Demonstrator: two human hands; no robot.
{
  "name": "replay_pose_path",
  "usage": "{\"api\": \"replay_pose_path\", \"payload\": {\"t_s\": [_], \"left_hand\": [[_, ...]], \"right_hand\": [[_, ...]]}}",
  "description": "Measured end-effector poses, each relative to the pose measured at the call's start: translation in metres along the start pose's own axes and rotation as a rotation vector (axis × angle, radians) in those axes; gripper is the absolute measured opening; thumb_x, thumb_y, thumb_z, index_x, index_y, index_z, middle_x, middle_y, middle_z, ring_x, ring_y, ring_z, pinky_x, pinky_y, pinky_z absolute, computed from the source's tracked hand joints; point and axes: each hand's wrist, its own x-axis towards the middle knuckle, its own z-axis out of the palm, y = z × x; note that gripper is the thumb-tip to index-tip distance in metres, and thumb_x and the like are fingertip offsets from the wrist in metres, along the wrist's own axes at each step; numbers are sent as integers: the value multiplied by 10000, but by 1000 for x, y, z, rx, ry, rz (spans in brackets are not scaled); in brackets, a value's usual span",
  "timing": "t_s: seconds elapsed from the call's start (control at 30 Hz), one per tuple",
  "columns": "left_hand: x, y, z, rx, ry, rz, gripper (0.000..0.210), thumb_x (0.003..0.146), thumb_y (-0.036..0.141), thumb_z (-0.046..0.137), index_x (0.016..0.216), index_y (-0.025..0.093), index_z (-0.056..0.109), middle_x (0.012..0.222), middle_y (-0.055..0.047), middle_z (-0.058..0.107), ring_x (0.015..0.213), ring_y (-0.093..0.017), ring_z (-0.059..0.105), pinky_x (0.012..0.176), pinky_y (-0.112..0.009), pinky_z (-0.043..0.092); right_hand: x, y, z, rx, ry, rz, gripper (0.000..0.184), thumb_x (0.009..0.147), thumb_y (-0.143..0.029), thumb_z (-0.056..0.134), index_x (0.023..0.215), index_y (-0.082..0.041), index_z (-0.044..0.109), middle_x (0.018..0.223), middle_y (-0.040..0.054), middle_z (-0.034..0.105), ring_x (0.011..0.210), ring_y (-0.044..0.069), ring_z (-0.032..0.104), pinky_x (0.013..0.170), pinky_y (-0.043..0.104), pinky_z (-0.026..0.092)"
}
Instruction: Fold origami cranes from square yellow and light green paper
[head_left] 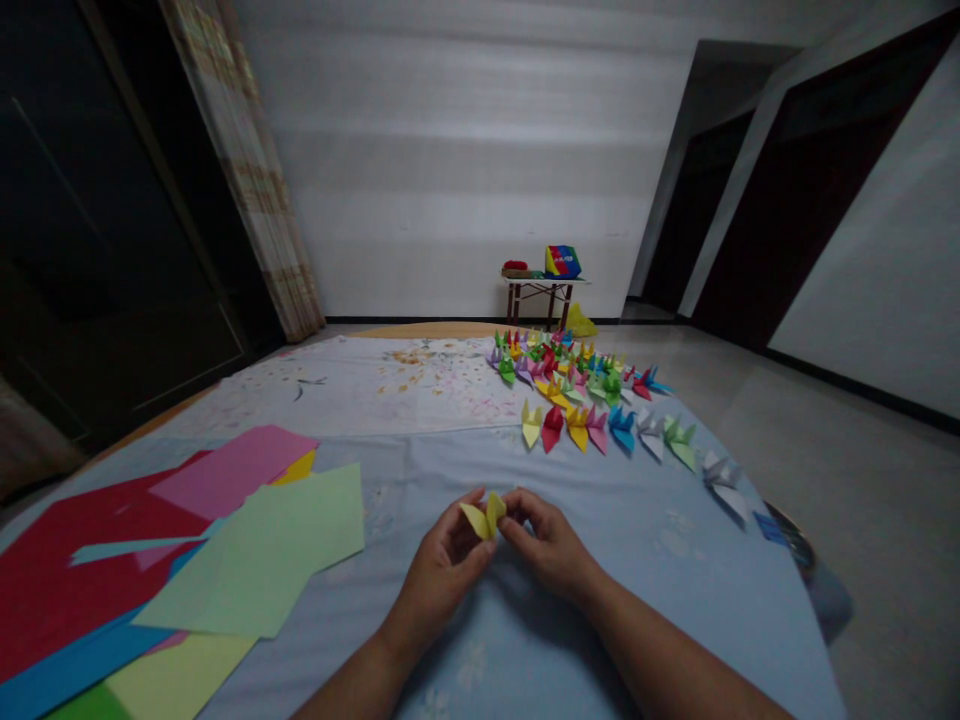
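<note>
A small yellow paper crane (486,516) is held between both hands above the blue tablecloth. My left hand (448,552) is closed around its left and lower side, thumb in front. From the right, my right hand (544,540) pinches its edge between thumb and fingers. The crane's pointed parts stick up between the hands; its underside is hidden by the fingers. Beyond my hands stands a row of folded paper cranes, among them a red crane (552,428), a blue crane (622,430) and a white crane (724,484).
Sheets of coloured paper lie overlapped at the left, with a light green sheet (262,560), a pink sheet (240,470) and a red sheet (75,560). Many more cranes crowd the table's far right. A small table (544,282) bearing a colourful box (562,262) stands by the wall.
</note>
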Motion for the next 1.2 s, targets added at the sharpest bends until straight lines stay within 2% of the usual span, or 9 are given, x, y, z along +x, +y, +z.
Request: {"api": "replay_pose_path", "payload": {"t_s": [0.13, 0.27, 0.4, 0.6, 0.73, 1.03, 1.2], "left_hand": [[0, 1, -2, 22, 47, -3, 501, 648, 226, 708, 1118, 204, 537, 1004, -59, 618, 958, -218, 583, 876, -331, 416], [-2, 7, 1, -17, 27, -30, 514, 621, 217, 720, 1104, 218, 544, 1026, -66, 610, 952, -217, 582, 873, -339, 420], [-1, 11, 4, 37, 72, -39, 398, 650, 253, 694, 1026, 185, 585, 950, -68, 650, 903, -207, 596, 853, -324, 427], [4, 6, -2, 125, 75, -32, 267, 664, 326, 673, 854, 145, 627, 820, -54, 664, 788, -182, 593, 747, -285, 444], [5, 1, -5, 190, 124, -19, 235, 662, 347, 668, 747, 136, 608, 682, -5, 620, 654, -128, 544, 648, -235, 424], [2, -1, -6, 389, 141, 103, 209, 724, 355, 609, 703, 151, 569, 651, 16, 567, 631, -122, 510, 601, -220, 400], [-4, 1, -1, 430, 80, 152, 206, 782, 360, 544, 791, 158, 584, 736, -6, 600, 703, -136, 537, 661, -235, 414]], "right_hand": [[1, 5, 1, 175, -5, 82, 197, 798, -346, 534, 854, -164, 588, 776, 17, 585, 710, 132, 512, 683, 255, 404], [4, 9, 2, 406, 14, 162, 267, 743, -418, 596, 819, -164, 568, 751, 13, 596, 701, 138, 542, 691, 267, 415], [6, 9, 3, 492, 25, 215, 283, 698, -417, 645, 772, -159, 556, 697, 2, 590, 658, 128, 539, 663, 257, 410], [3, 7, 8, 518, -59, 232, 294, 675, -391, 682, 766, -142, 556, 687, -1, 584, 626, 107, 518, 616, 232, 385], [0, 6, 11, 556, -107, 234, 328, 645, -391, 713, 779, -138, 554, 678, -4, 575, 631, 110, 521, 611, 235, 379], [2, 8, 15, 564, -65, 241, 359, 627, -438, 707, 732, -142, 533, 652, -17, 562, 563, 77, 468, 564, 213, 348], [3, 11, 15, 479, -2, 254, 389, 599, -477, 705, 694, -151, 516, 591, -42, 509, 521, 69, 415, 516, 205, 309]]}}
